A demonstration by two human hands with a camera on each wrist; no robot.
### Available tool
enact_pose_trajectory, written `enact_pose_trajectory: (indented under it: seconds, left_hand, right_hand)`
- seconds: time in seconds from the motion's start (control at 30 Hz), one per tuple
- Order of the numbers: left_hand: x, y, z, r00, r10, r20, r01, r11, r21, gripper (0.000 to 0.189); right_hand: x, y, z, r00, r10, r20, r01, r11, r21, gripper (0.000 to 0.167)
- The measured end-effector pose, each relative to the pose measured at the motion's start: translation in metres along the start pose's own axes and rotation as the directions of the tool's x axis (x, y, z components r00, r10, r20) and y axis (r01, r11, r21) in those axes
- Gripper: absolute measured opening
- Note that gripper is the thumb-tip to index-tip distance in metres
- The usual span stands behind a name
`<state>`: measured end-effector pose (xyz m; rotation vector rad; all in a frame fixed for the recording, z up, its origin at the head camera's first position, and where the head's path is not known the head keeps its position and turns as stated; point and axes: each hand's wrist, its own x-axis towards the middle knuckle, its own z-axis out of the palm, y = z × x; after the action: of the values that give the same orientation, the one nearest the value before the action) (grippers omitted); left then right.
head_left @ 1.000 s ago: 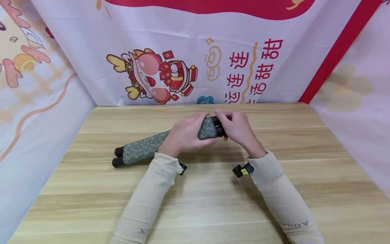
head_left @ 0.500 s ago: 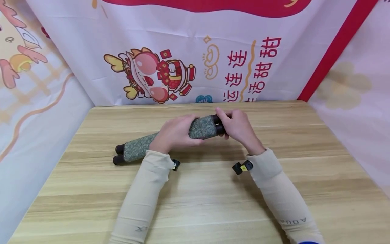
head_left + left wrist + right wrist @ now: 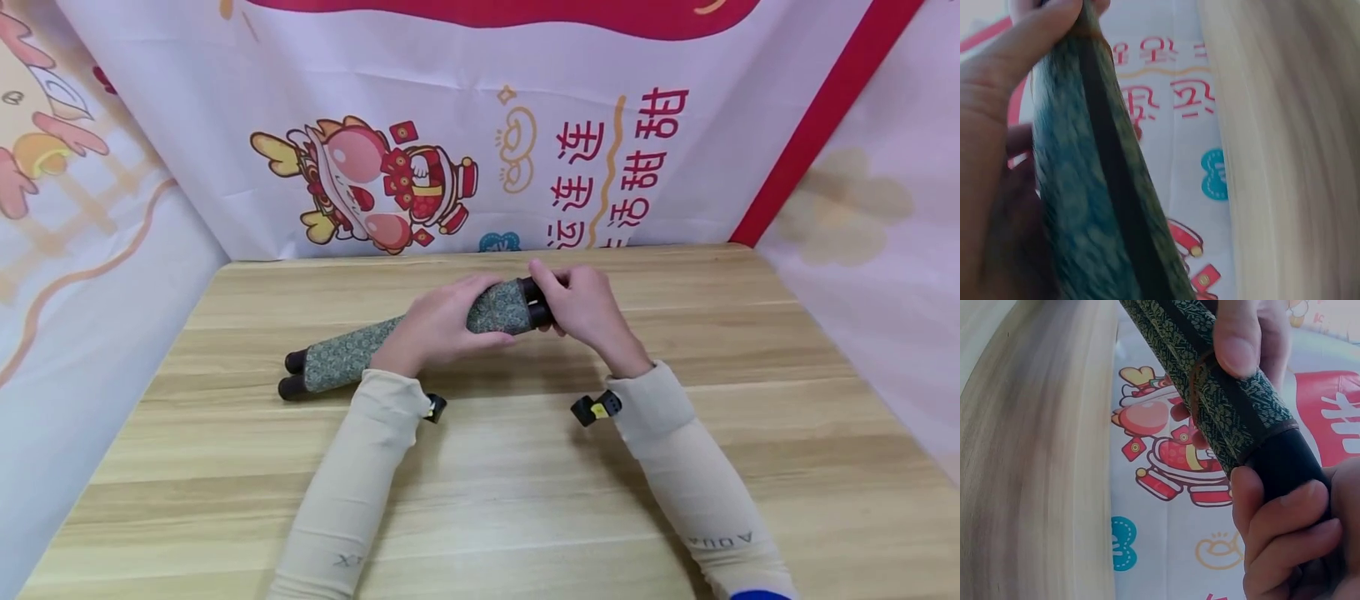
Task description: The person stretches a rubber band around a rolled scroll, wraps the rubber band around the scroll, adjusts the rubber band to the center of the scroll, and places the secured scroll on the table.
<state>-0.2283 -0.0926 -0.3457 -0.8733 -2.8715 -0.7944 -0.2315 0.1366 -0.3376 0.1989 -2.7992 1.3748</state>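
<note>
A rolled scroll [image 3: 347, 354] in green patterned cloth, with dark rod ends, slants across the far half of the table. My left hand [image 3: 438, 325] grips it right of its middle, thumb on the near side and fingers over the far side. At the right end, my right hand [image 3: 588, 310] holds the dark rod ends; in the right wrist view its fingers [image 3: 1288, 515] curl round them. A thin brown cord [image 3: 1196, 381] circles the cloth close to the left thumb. In the left wrist view a dark stripe [image 3: 1116, 169] runs along the scroll. Whether its left end touches the table is unclear.
The wooden table [image 3: 480, 492] stretches out beneath both forearms. Behind it hangs a white cloth backdrop [image 3: 442, 67] with red lettering and a cartoon dragon. Printed cloth walls also close in the left and right sides.
My left hand slid left along the scroll, baring more cloth near the right end, then shifted slightly back right. The right hand keeps its hold on the rod ends.
</note>
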Motion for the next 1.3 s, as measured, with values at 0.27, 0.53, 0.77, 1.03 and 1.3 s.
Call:
enact_pose_trajectory:
  seconds: [0.27,0.53,0.77,1.03,1.3]
  left_hand:
    - [-0.002,-0.004,-0.007,1.0,0.013,0.005,-0.013,0.999,0.046,0.08]
    - [0.006,0.011,0.011,0.994,0.058,-0.092,-0.046,0.991,0.124,0.086]
    - [0.002,-0.003,0.006,0.998,-0.007,-0.06,0.016,0.99,0.139,0.082]
    - [-0.003,-0.003,0.0,0.999,-0.033,-0.042,0.039,0.99,0.139,0.083]
    - [0.0,0.0,0.008,0.997,-0.03,-0.078,0.038,0.994,0.105,0.084]
  right_hand:
    - [-0.001,0.002,-0.002,1.0,-0.006,-0.008,0.006,1.0,-0.005,0.07]
    - [-0.006,-0.003,-0.004,1.0,-0.006,-0.007,0.006,1.0,-0.008,0.067]
    - [0.0,-0.001,-0.003,1.0,0.001,0.001,-0.001,1.0,-0.012,0.068]
    - [0.0,-0.001,-0.002,1.0,-0.009,0.007,0.008,1.0,0.008,0.067]
    - [-0.001,-0.001,-0.001,0.999,-0.039,0.008,0.039,0.999,0.0,0.068]
